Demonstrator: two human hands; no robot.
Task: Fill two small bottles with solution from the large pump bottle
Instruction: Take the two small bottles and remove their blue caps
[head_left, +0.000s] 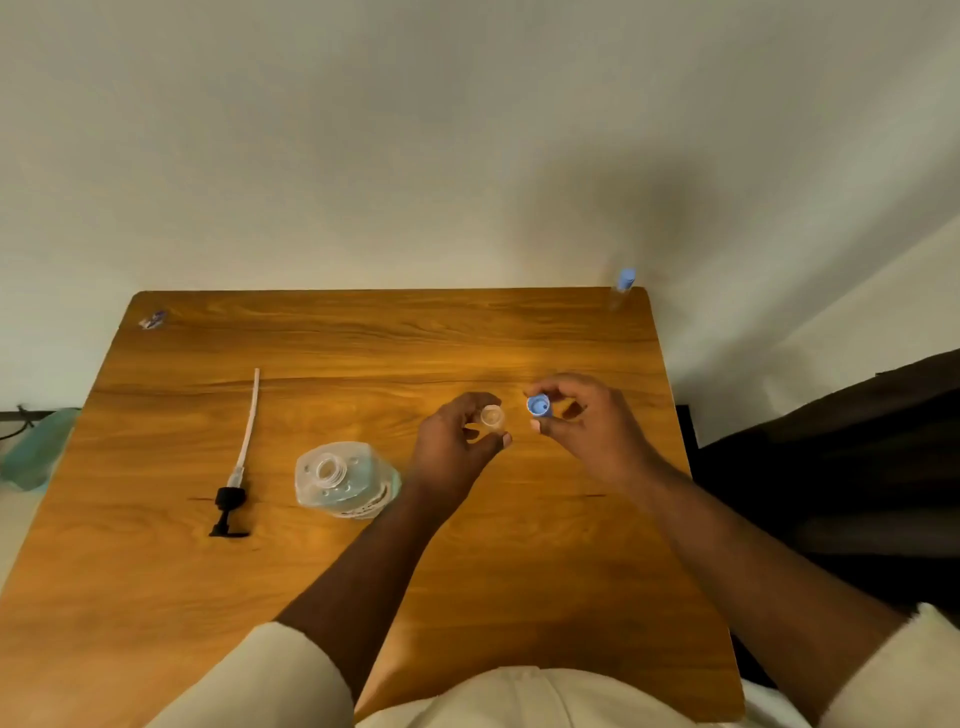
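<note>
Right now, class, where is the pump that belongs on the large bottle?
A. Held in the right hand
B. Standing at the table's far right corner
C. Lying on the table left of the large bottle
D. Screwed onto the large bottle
C: the pump lies flat on the table, left of the large bottle, whose neck is open; the right hand holds only a blue cap.

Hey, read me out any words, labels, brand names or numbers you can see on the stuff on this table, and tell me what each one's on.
No text can be read.
Large bottle: dark print on its lower side, too blurred to read.
Small scrap at the table's far left corner: coloured marks, too small to read.
Small bottles, blue cap, pump: no markings visible.
</note>
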